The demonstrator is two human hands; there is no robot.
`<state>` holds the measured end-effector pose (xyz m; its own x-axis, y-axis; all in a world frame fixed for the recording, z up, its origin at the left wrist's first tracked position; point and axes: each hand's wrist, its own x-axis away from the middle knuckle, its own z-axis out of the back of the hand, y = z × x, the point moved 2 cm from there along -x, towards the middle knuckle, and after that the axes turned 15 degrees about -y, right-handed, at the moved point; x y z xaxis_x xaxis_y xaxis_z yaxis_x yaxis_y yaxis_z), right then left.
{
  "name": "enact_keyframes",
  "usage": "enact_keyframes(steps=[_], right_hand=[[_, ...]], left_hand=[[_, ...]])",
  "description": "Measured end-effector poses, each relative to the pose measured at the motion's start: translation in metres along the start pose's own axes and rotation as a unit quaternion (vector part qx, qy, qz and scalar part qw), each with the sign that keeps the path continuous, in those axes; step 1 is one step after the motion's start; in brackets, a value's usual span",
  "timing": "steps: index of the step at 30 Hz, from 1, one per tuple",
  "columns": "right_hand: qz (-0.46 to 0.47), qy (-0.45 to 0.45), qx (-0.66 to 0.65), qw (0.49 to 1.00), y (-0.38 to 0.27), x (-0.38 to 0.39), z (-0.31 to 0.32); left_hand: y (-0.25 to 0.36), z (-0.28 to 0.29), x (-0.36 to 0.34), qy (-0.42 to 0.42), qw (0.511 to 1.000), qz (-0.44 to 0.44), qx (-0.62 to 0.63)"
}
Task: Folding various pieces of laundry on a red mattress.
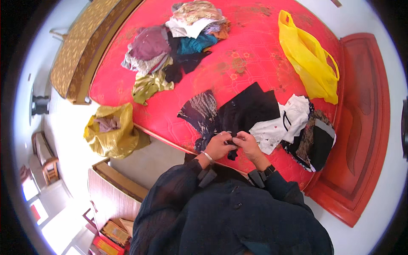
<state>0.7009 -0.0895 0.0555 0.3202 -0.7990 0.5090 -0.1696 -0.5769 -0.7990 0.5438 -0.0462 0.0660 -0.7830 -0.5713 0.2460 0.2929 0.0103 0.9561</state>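
A black garment (250, 106) lies on the red mattress (250, 76) in front of me. At its near end, my left hand (217, 146) and my right hand (248, 145) come close together, fingers closed on its dark cloth. A small bunched bit of the cloth hangs below the fingertips, and the exact grip is partly hidden. Just left of it, touching, is a black-and-white patterned garment (200, 111). To its right a white printed top (272, 130) lies spread, partly beside a folded stack of dark clothes (321, 144).
A heap of mixed clothes (148, 44) covers the far left of the mattress. A yellow plastic bag (306, 59) lies far right, near the red wooden headboard (361, 127). On the floor at left stands a gold bag (108, 136) holding cloth, near a wooden cabinet (112, 191).
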Motion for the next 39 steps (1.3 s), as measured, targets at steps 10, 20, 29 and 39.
enact_keyframes(steps=[10,20,29,39], right_hand=[[0.012,-0.019,-0.058,0.998,0.008,0.014,0.006],[-0.027,0.075,-0.215,0.973,0.046,0.014,0.021],[-0.082,-0.031,0.344,0.935,0.024,-0.002,0.027],[0.205,0.368,0.672,0.609,-0.247,0.069,0.181]], left_hand=[[-0.047,-0.018,0.009,0.127,0.85,0.266,0.438],[-0.121,-0.06,-0.022,0.043,0.922,0.199,0.329],[-0.095,-0.003,0.005,0.087,0.971,0.17,0.146],[0.059,0.297,0.04,0.303,0.861,0.153,-0.377]])
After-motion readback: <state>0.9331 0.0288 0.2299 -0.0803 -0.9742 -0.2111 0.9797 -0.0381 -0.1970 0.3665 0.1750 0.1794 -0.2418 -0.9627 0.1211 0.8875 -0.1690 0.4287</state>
